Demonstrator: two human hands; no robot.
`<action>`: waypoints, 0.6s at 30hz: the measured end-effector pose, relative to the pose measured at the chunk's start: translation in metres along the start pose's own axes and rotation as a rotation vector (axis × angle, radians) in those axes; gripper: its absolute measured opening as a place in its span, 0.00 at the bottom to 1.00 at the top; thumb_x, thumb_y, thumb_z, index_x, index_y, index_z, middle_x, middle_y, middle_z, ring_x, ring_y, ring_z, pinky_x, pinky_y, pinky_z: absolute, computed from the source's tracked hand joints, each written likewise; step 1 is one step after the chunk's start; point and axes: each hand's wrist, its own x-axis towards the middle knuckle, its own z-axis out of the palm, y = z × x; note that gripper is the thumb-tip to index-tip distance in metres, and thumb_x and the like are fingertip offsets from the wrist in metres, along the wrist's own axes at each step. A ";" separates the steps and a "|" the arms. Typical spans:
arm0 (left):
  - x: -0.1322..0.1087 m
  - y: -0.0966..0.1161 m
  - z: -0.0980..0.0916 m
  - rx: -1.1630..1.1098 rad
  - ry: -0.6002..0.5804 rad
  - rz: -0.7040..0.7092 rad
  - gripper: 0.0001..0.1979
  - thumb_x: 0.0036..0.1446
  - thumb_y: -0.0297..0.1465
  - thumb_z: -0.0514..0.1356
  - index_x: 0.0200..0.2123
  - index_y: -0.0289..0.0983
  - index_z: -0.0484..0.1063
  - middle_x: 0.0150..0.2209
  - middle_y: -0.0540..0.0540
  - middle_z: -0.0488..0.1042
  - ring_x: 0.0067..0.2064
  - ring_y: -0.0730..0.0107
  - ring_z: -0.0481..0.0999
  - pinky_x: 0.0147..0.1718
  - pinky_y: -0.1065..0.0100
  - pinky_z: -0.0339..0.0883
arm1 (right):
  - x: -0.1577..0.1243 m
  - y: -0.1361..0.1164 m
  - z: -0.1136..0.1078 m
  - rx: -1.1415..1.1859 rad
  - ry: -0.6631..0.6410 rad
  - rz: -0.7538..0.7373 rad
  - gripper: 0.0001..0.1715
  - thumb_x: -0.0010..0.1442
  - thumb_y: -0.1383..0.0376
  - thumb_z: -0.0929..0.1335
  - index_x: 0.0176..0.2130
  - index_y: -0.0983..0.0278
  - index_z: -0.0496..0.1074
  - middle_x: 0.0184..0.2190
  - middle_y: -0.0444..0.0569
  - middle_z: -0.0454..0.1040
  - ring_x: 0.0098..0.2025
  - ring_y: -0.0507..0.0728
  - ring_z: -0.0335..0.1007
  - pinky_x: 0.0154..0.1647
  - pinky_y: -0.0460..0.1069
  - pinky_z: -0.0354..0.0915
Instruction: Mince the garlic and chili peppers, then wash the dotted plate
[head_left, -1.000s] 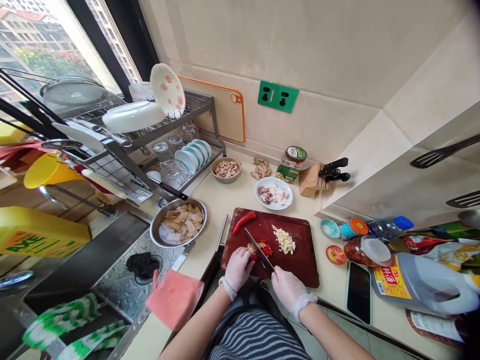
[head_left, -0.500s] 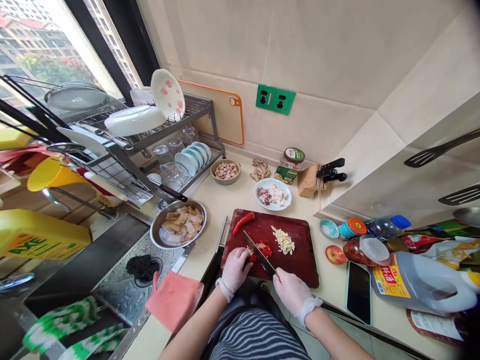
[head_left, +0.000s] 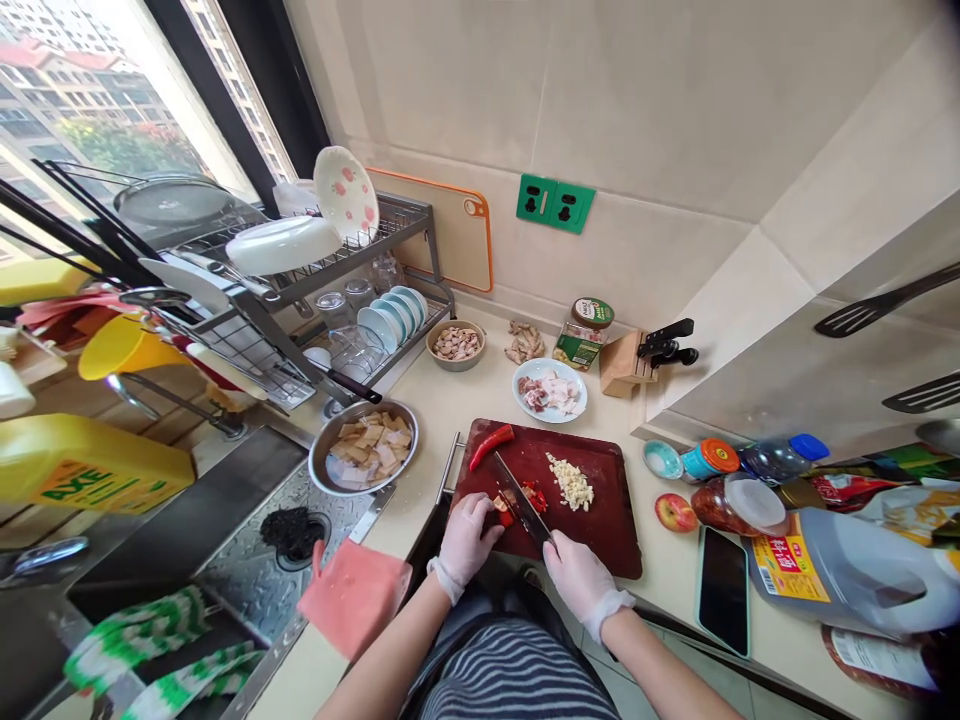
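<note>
Both hands wear thin clear gloves. My right hand (head_left: pixel 579 572) is closed round the handle of a kitchen knife (head_left: pixel 525 503), whose dark blade slants up and left over the cutting board. My left hand (head_left: pixel 469 540) has its fingers curled on a piece of red chili pepper (head_left: pixel 503 511) just left of the blade. Cut red chili (head_left: pixel 535 496) lies on the blade's right side. On the dark red cutting board (head_left: pixel 600 540) are also a whole red chili pepper (head_left: pixel 491 445) at the upper left and a heap of chopped garlic (head_left: pixel 571 483).
Behind the board stand a plate of sliced meat (head_left: pixel 550 391), ginger (head_left: pixel 525 342), a bowl of garlic cloves (head_left: pixel 455 345) and a knife block (head_left: pixel 628 364). A metal bowl of soaking slices (head_left: pixel 364 447) sits by the sink (head_left: pixel 255 590). Rightward are an apple (head_left: pixel 676 513), phone (head_left: pixel 724 592) and jug (head_left: pixel 847 565).
The view has shifted slightly, so the surroundings appear a little farther right. Both hands stay at the chili, with the knife in nearly the same place over the board.
</note>
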 end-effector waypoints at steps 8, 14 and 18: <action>0.004 0.004 -0.006 0.086 -0.077 0.004 0.12 0.48 0.28 0.66 0.36 0.37 0.68 0.39 0.43 0.74 0.43 0.57 0.71 0.44 0.54 0.67 | -0.011 -0.008 -0.001 0.005 -0.049 0.023 0.16 0.66 0.63 0.56 0.37 0.61 0.69 0.33 0.53 0.78 0.35 0.59 0.76 0.28 0.48 0.54; 0.007 0.005 -0.004 0.064 -0.085 0.008 0.10 0.49 0.28 0.65 0.36 0.38 0.69 0.39 0.44 0.75 0.43 0.57 0.72 0.44 0.54 0.66 | -0.005 -0.013 -0.001 -0.002 -0.068 0.060 0.16 0.65 0.62 0.56 0.37 0.62 0.70 0.34 0.53 0.78 0.36 0.58 0.76 0.30 0.47 0.58; 0.008 0.003 -0.004 0.054 -0.085 0.012 0.08 0.50 0.28 0.65 0.34 0.38 0.68 0.38 0.44 0.75 0.42 0.57 0.72 0.43 0.55 0.67 | 0.001 -0.018 0.010 -0.004 -0.066 0.098 0.15 0.66 0.62 0.57 0.38 0.62 0.70 0.35 0.53 0.78 0.37 0.57 0.76 0.33 0.47 0.59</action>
